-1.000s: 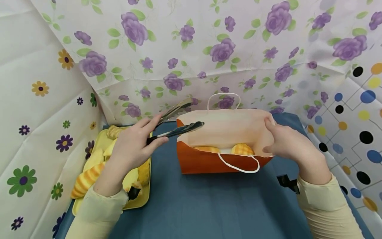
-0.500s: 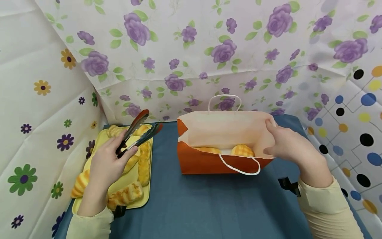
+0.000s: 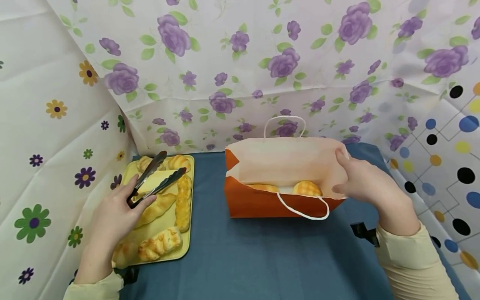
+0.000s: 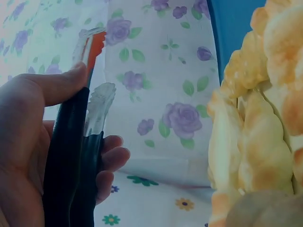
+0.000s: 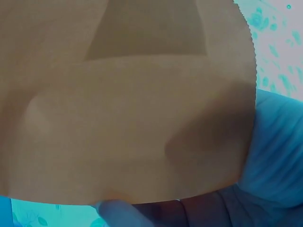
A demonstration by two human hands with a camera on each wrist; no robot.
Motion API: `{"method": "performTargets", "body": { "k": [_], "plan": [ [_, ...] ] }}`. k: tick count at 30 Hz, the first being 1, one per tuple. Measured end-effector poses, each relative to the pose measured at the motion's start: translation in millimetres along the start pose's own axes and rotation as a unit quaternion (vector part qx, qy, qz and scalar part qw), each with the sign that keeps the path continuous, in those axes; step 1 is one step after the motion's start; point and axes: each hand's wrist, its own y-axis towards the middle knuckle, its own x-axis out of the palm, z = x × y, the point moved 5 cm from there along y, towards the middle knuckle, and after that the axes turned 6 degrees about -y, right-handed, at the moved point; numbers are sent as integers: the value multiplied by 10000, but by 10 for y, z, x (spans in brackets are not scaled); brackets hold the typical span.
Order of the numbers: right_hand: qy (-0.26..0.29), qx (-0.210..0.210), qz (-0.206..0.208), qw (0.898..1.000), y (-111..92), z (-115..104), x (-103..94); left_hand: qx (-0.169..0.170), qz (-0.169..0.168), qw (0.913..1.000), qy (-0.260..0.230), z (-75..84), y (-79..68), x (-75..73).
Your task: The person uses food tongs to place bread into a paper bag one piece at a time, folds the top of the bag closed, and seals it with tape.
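At the left, my left hand [image 3: 112, 216] grips black-handled tongs [image 3: 161, 186], their tips parted over a yellow tray [image 3: 190, 233] of bread. Nothing is between the tips. Thumb and fingers wrap the tongs' handles [image 4: 68, 156] in the left wrist view, with bread [image 4: 265, 146] at the right. My right hand [image 3: 371, 183] holds the right rim of an orange paper bag [image 3: 258, 208] with white cord handles; its mouth gapes toward me. Two round breads show inside, one scored bun [image 3: 306, 188] and one partly hidden bun [image 3: 263, 188]. The bag's paper [image 5: 128, 127] fills most of the right wrist view.
The tray carries a long knobbly loaf [image 3: 183, 204], a twisted roll [image 3: 160, 244], a pointed pastry [image 3: 159, 209] and other breads. Blue cloth [image 3: 240, 258] covers the table. Flower-printed sheeting [image 3: 210, 54] rises behind and at the left; dotted sheeting [image 3: 442, 175] stands at the right.
My left hand has drawn back from beside the bag to the left and down, bringing the tongs over the tray. My right hand has kept its hold on the bag.
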Motion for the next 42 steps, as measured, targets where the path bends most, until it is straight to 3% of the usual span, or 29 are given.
{"method": "performTargets", "body": {
  "k": [11,22,28,34,37,42],
  "plan": [
    [135,63,8,9999,-1,29,9,-256,-61,9985,480,-225,-111,-77],
    [186,15,40,9998,-1,42,20,-285,-405,9964,684,-339,-161,-66],
    [191,7,55,9998,1,49,23,122,-923,9938,613,-346,-221,-17],
    [146,-9,54,9999,-3,42,17,290,-1354,9896,393,-365,-329,5],
    [154,-19,41,9999,-6,43,15,438,-1645,9845,419,-367,-416,25],
    [138,-34,56,9999,-2,33,10,396,-2236,9725,520,-382,-521,94]
  ]
}}
